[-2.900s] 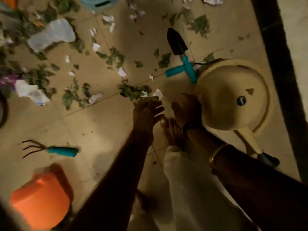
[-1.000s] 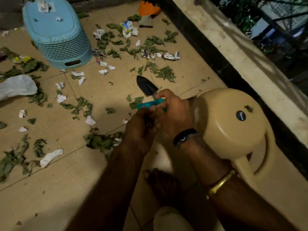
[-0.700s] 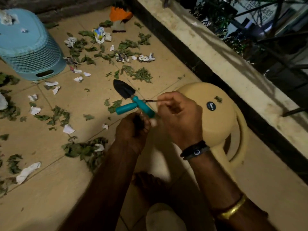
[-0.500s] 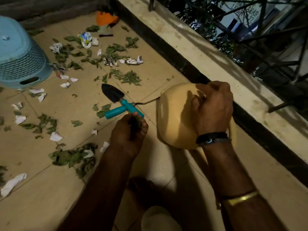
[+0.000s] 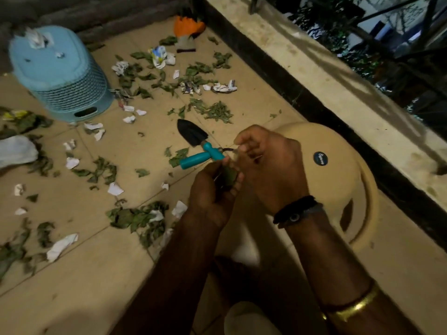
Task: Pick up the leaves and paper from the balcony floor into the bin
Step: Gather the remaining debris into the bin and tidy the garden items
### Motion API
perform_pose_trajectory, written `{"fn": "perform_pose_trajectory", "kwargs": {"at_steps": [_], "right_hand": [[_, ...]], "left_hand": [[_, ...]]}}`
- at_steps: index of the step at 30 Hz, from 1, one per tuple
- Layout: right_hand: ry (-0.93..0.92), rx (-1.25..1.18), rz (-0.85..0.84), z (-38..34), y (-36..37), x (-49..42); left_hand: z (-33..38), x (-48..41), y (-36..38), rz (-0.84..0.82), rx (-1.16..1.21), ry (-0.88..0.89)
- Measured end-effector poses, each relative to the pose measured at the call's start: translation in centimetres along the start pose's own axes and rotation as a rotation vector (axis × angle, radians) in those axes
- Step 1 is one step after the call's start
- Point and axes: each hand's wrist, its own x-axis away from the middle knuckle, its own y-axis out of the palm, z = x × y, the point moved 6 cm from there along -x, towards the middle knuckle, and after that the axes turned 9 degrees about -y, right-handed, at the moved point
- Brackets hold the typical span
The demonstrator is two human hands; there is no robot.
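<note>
Scattered green leaves [image 5: 219, 111], dry and curled, strewn over beige tiled balcony floor: dense band at far end near wall, clump in mid-floor [image 5: 137, 217], more at left edge. Torn white paper scraps [image 5: 61, 246], crumpled, mixed among leaves; some printed pieces [image 5: 223, 87] at far end. Few green leaves [image 5: 228, 176] bunched in left hand. Beige round plastic bin [image 5: 338, 180] lying tipped beside kerb, dark round label on side, just right of hands.
</note>
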Motion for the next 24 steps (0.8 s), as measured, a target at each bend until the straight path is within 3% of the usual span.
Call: {"fn": "perform_pose_trajectory", "kwargs": {"at_steps": [4,6,9,12,17,24], "right_hand": [[-0.059,-0.106,-0.222,-1.3,5.3,-0.2],[-0.033,-0.181,-0.145,-1.2,6.1,-1.3],[0.021,-0.092,-0.084,-0.3,8.3,-4.0],[-0.018,0.058,-0.323,-0.3,14.0,-6.6],[-0.275,0.368,-0.681,-2.4,22.1,-7.5],[-0.361,0.522,-0.609,-2.7,24.8,-7.4]], "left_hand": [[2.1,0.3,-1.9,0.022,0.112,0.013],[3.5,0.3,-3.3,0.055,0.170,0.042],[5.7,0.8,-5.6,0.117,0.212,0.099],[7.4,1.6,-8.1,0.159,0.260,0.136],[10.0,2.6,-11.2,0.201,0.280,0.183],[11.3,3.6,-13.5,0.198,0.337,0.217]]}}
